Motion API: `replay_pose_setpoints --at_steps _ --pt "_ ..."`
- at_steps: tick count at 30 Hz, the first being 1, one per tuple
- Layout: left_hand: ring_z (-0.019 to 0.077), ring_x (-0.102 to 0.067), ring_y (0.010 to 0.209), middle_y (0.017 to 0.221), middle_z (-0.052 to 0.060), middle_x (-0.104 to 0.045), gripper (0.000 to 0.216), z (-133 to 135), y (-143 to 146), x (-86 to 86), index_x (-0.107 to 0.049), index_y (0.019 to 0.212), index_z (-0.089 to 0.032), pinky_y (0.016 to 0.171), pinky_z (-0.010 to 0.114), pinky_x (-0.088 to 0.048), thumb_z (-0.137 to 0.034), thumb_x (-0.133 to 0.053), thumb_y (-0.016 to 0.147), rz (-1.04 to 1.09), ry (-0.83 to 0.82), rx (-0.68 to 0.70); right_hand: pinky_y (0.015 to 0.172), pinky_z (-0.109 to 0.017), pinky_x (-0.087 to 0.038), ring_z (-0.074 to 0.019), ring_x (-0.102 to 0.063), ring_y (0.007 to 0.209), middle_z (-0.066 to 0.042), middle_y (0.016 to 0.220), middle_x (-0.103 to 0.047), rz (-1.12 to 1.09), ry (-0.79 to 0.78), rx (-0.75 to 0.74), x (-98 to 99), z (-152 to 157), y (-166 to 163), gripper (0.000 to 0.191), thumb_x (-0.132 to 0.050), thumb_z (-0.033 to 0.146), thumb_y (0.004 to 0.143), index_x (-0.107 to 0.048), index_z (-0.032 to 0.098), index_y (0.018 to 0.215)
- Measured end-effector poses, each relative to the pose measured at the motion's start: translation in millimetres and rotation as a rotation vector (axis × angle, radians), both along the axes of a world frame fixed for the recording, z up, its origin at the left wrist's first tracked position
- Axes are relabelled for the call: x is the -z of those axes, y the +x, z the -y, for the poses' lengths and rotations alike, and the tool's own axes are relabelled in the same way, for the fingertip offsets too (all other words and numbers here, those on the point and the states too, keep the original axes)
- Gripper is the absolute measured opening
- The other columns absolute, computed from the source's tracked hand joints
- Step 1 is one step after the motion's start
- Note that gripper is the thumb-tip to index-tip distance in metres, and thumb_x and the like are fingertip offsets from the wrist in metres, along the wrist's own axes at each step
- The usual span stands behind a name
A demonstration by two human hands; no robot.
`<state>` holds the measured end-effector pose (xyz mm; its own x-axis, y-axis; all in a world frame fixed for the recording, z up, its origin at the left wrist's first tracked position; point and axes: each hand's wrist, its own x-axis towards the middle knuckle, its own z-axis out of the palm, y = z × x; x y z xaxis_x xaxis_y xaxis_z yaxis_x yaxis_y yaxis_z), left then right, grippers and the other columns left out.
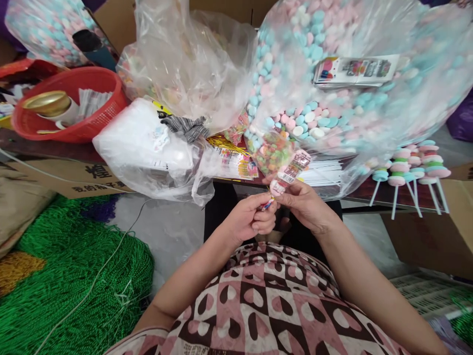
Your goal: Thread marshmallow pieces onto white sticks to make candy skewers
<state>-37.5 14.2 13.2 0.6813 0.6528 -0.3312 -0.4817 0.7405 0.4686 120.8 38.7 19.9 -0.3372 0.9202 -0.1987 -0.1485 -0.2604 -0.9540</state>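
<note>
- I have the printed packet (293, 167) just on the near side of the large candy bag (295, 96).
- Nearer me than that bag, the left hand (251, 217) pinches its gathered lower end; the right hand (309, 204) pinches just beside.
- I'd pinch firmly left, lightly right, avoiding creases.

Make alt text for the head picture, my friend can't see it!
Right hand holds a small printed packet; left hand grips something small and shiny at its end. Beyond sits a clear bag of pastel pieces, with layered pieces on sticks at right and a red basket at left.
</note>
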Motion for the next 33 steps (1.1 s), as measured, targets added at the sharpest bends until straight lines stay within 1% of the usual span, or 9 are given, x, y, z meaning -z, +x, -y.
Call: replay_pose_setpoints --at_steps 4,8,11,16,21,23,25,29,33 --pt "0.0029 -0.02 0.031 0.043 -0.01 -0.018 0.035 4 4 -5.8 -0.052 0.063 -0.015 0.036 0.018 -0.02 -0.042 -0.061 0.084 0.062 -0.038 0.036 0.082 -0.035 -0.052 -0.0199 -0.067 0.087 -0.005 0.095 -0.074 0.005 0.048 -0.088 0.8 2 6 0.028 -0.08 0.044 0.068 -0.077 0.023 0.088" --pt "0.0027 -0.022 0.032 0.044 -0.011 -0.022 0.029 3 11 -8.2 -0.057 0.074 -0.015 0.036 0.016 -0.021 -0.041 -0.063 0.086 0.014 -0.038 -0.124 0.079 -0.035 -0.053 -0.0191 -0.067 0.077 -0.003 0.079 -0.074 0.161 0.145 0.161 11.5 2 1 0.022 -0.076 0.044 0.072 -0.075 0.023 0.075" --pt "0.0023 -0.023 0.032 0.044 -0.011 -0.025 0.031 2 18 -5.1 -0.055 0.076 -0.016 0.037 0.016 -0.021 -0.044 -0.066 0.084 -0.059 0.0 -0.258 0.077 -0.032 -0.051 -0.0177 -0.065 0.075 -0.003 0.076 -0.071 0.394 0.325 0.281 14.3 4 -6 0.02 -0.067 0.038 0.08 -0.071 0.021 0.07" --pt "0.0026 -0.025 0.035 0.045 -0.011 -0.03 0.038 0 22 9.8 -0.052 0.071 -0.018 0.038 0.017 -0.02 -0.052 -0.068 0.078 -0.316 0.227 -0.441 0.079 -0.032 -0.05 -0.0186 -0.065 0.078 -0.004 0.079 -0.071 0.577 0.546 0.292 9.7 7 -7 0.017 -0.059 0.03 0.085 -0.068 0.022 0.073" --pt "0.0066 -0.04 0.046 0.05 -0.006 -0.045 0.032 -1 15 17.6 -0.058 0.075 -0.018 0.05 0.019 -0.033 -0.048 -0.057 0.087 -0.68 0.522 -0.412 0.06 -0.027 -0.047 -0.0146 -0.057 0.061 0.0 0.066 -0.063 0.426 0.39 0.239 5.3 9 -3 0.018 -0.061 0.035 0.083 -0.069 0.02 0.076" --pt "0.0094 -0.053 0.062 0.064 -0.003 -0.059 0.024 -1 14 14.0 -0.064 0.083 -0.019 0.062 0.019 -0.041 -0.043 -0.062 0.085 -0.704 0.546 -0.432 0.052 -0.024 -0.042 -0.012 -0.05 0.052 0.003 0.059 -0.057 0.43 0.32 0.216 1.6 11 -2 0.019 -0.06 0.035 0.082 -0.069 0.019 0.078" --pt "0.0132 -0.061 0.083 0.085 0.001 -0.067 0.025 -2 14 6.9 -0.067 0.095 -0.02 0.077 0.021 -0.045 -0.038 -0.071 0.079 -0.605 0.513 -0.476 0.05 -0.023 -0.039 -0.0104 -0.046 0.048 0.004 0.055 -0.054 0.472 0.32 0.198 -2.6 15 -3 0.017 -0.059 0.032 0.082 -0.068 0.019 0.078" --pt "0.0216 -0.061 0.109 0.107 0.005 -0.069 0.04 -1 15 -14.4 -0.068 0.109 -0.023 0.093 0.03 -0.047 -0.034 -0.077 0.072 -0.34 0.448 -0.488 0.051 -0.022 -0.037 -0.0097 -0.045 0.049 0.004 0.054 -0.053 0.532 0.387 0.198 -8.1 20 -5 0.016 -0.055 0.028 0.082 -0.065 0.019 0.073" --pt "0.0279 -0.057 0.12 0.116 0.009 -0.069 0.038 5 7 -34.9 -0.071 0.11 -0.022 0.107 0.04 -0.041 -0.041 -0.07 0.077 -0.335 0.606 -0.577 0.049 -0.021 -0.035 -0.0092 -0.044 0.049 0.004 0.053 -0.052 0.598 0.421 0.295 -16.1 18 -5 0.015 -0.055 0.026 0.081 -0.06 0.019 0.069"
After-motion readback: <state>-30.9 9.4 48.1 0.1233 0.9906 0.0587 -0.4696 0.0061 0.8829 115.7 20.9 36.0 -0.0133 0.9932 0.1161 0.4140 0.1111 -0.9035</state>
